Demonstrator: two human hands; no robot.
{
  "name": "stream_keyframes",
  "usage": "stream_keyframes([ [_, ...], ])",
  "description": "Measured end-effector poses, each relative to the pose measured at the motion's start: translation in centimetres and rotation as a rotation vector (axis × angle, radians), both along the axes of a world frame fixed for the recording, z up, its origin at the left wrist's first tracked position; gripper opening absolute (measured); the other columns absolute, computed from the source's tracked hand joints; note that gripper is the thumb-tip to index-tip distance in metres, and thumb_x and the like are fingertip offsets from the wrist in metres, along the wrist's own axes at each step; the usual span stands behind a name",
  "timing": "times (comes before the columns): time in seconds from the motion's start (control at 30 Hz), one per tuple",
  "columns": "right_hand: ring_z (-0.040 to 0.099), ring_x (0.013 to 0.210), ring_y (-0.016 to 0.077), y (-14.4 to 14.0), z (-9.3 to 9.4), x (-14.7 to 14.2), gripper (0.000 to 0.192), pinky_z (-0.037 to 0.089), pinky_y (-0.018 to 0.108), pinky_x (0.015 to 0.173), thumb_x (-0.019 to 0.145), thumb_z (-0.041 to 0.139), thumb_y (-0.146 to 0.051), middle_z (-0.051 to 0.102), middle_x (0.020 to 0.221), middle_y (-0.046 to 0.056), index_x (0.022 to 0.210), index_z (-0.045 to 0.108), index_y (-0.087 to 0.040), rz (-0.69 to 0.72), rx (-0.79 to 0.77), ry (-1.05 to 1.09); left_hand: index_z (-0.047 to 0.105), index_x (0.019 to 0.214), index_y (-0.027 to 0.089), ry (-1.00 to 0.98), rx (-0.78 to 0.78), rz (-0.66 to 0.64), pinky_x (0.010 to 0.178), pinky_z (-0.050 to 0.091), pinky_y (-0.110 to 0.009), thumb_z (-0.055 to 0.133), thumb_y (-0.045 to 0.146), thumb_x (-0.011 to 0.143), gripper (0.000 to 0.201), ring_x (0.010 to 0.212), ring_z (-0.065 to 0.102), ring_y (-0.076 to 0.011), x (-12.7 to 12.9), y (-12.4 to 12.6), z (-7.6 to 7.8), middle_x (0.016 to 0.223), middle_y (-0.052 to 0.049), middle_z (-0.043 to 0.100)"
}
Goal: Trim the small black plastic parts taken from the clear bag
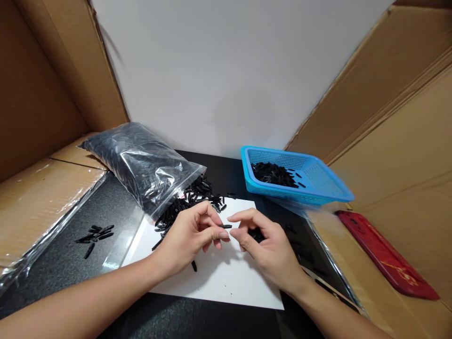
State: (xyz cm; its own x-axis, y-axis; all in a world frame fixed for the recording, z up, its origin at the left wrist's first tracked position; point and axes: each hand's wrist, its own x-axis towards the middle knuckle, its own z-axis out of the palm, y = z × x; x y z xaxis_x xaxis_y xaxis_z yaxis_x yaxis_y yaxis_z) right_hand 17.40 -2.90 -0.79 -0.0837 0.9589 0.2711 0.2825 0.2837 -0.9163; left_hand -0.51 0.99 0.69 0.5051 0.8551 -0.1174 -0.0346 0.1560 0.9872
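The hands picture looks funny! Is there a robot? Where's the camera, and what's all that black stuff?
No robot here, just a person's two bare hands. The camera sits on the person's head, looking forward and down, so you see nearly what they see.

The left hand seems to pinch one small black piece. The right hand is close by, thumb and finger apart; dark bits show beside its palm, but I can't tell whether it holds them.

Below is white paper on a dark table. More black pieces lie in a pile by the clear bag and inside the blue basket. I can't tell what they are.
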Motion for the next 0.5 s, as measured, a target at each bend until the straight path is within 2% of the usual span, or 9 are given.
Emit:
stream_keyframes([
  [0.13,0.061,0.062,0.0154,-0.16,-0.05,-0.03,0.008,0.045,0.027,0.060,0.090,0.061,-0.025,0.071,0.076,0.001,0.090,0.069,-0.022,-0.015,0.148,-0.121,0.056,0.074,0.018,0.031,0.079,0.016,0.048,0.036,-0.019,0.073,0.020,0.077,0.018,0.055,0.059,-0.0104,-0.12,-0.02,-0.37,0.060,0.002,0.066],
  [0.2,0.061,0.061,0.0151,-0.12,-0.06,-0.06,0.008,0.046,0.026,0.060,0.090,0.061,-0.023,0.071,0.074,0.001,0.089,0.069,-0.022,-0.026,0.171,-0.140,0.057,0.075,0.018,0.050,0.110,0.018,0.050,0.038,-0.020,0.074,0.023,0.077,0.018,0.057,0.059,-0.0108,-0.22,-0.02,-0.57,0.063,0.002,0.065],
  [0.37,0.060,0.060,0.0152,-0.02,-0.13,-0.02,0.008,0.046,0.026,0.057,0.091,0.060,-0.025,0.069,0.071,0.001,0.089,0.067,-0.022,-0.076,0.165,-0.148,0.060,0.084,0.019,0.001,0.118,-0.004,0.066,0.045,-0.023,0.075,0.023,0.077,0.017,0.072,0.060,-0.0122,-0.31,-0.02,-0.55,0.076,0.001,0.065],
  [0.5,0.057,0.058,0.0148,0.02,-0.13,0.00,0.010,0.042,0.025,0.051,0.092,0.058,-0.028,0.062,0.066,-0.001,0.086,0.064,-0.023,-0.115,0.108,-0.086,0.062,0.090,0.019,-0.052,0.055,-0.021,0.079,0.046,-0.025,0.069,0.020,0.083,0.009,0.085,0.062,-0.0137,-0.31,0.16,-0.36,0.086,0.000,0.065],
])
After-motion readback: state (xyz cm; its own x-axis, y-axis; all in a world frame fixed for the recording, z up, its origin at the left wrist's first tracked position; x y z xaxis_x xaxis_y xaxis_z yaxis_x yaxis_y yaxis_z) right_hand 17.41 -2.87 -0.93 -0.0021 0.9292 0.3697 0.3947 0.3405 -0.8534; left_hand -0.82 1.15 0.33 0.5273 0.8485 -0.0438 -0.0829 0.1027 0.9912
